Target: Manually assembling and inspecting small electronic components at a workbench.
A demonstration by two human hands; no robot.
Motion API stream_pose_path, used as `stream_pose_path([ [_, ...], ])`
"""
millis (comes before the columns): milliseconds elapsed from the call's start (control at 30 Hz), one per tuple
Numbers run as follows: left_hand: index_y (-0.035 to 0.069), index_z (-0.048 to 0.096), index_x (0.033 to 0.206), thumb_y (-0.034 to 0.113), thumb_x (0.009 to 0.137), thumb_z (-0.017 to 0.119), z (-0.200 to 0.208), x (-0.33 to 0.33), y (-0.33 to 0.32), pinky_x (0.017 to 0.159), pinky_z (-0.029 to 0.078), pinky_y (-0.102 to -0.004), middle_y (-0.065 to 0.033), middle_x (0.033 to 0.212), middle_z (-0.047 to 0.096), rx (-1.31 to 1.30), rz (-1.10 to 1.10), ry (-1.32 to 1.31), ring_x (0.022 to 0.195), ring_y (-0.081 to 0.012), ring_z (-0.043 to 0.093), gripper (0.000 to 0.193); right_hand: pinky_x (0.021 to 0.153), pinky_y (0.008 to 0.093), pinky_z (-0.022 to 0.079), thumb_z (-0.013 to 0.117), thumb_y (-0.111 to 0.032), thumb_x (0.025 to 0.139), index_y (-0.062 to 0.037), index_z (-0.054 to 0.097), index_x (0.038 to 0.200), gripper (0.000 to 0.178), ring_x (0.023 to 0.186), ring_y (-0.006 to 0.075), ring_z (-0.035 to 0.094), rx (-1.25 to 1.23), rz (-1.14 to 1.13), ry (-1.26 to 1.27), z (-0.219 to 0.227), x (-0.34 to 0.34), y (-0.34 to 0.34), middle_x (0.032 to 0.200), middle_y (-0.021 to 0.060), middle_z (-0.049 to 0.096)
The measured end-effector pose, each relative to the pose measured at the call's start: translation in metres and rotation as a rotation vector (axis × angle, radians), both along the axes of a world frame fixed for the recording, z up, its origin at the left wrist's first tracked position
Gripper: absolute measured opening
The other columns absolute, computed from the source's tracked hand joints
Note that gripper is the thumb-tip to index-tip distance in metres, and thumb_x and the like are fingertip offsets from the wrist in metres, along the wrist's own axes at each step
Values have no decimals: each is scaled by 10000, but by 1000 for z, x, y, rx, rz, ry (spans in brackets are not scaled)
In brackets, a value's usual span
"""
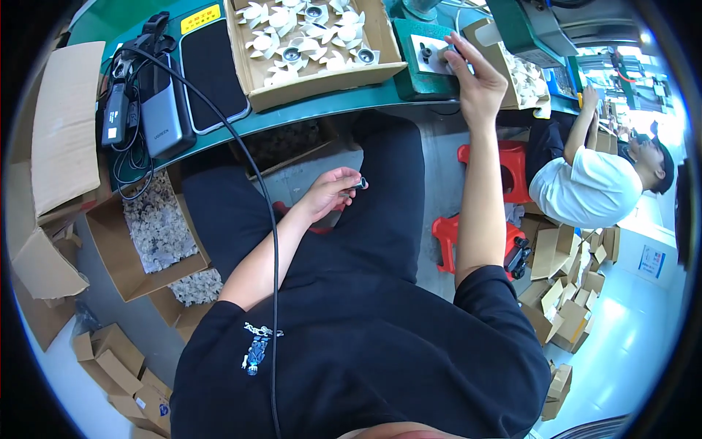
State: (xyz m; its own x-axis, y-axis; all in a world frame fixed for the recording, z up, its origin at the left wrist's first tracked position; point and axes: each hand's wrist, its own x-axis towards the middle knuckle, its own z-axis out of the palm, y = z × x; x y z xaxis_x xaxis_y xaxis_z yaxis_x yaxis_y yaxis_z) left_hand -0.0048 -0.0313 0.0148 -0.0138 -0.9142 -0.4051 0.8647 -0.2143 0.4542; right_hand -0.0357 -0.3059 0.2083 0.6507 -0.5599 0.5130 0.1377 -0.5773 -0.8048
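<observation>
Over my lap, my left hand is closed, pinching a small metal ring-shaped part between thumb and fingers. Stretched out to the bench, my right hand has thumb and fingertips together over a bright metal plate. A small part seems to sit between those fingertips, mostly hidden. That plate lies on a green machine base. To its left stands a shallow cardboard box holding several white fan impellers, some with dark metal rings in their hubs.
A black tablet-like panel, a grey power bank and cables lie at the bench's left. A black cable hangs across my front. Open cartons stand on the floor. At right are red stools and a seated co-worker.
</observation>
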Motion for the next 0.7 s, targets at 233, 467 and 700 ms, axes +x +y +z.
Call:
stream_pose_path([
  [233, 98, 563, 1094, 217, 932, 636, -4, 2, 6, 702, 478, -245, -39, 1035, 646, -3, 54, -26, 779, -68, 554, 214, 930, 309, 493, 644, -126, 899, -47, 702, 1115, 237, 1064, 223, 658, -649, -226, 230, 17, -11, 14, 1118, 133, 691],
  [467, 101, 567, 1095, 216, 938, 627, -7, -1, 8, 667, 470, -242, -29, 1008, 648, 19, 20, -87, 759, -68, 557, 203, 909, 354, 492, 608, -295, 913, -59, 668, 1169, 353, 1059, 303, 642, -706, -240, 621, 73, -14, -2, 1136, 180, 666],
  [700, 108, 582, 1085, 219, 937, 629, -5, -4, 13, 661, 460, -236, 4, 984, 636, 104, 41, -153, 773, -61, 561, 191, 855, 421, 496, 624, -297, 848, -27, 696, 1003, 320, 978, 347, 646, -626, -570, 825, 47, -54, -144, 951, 201, 687],
])
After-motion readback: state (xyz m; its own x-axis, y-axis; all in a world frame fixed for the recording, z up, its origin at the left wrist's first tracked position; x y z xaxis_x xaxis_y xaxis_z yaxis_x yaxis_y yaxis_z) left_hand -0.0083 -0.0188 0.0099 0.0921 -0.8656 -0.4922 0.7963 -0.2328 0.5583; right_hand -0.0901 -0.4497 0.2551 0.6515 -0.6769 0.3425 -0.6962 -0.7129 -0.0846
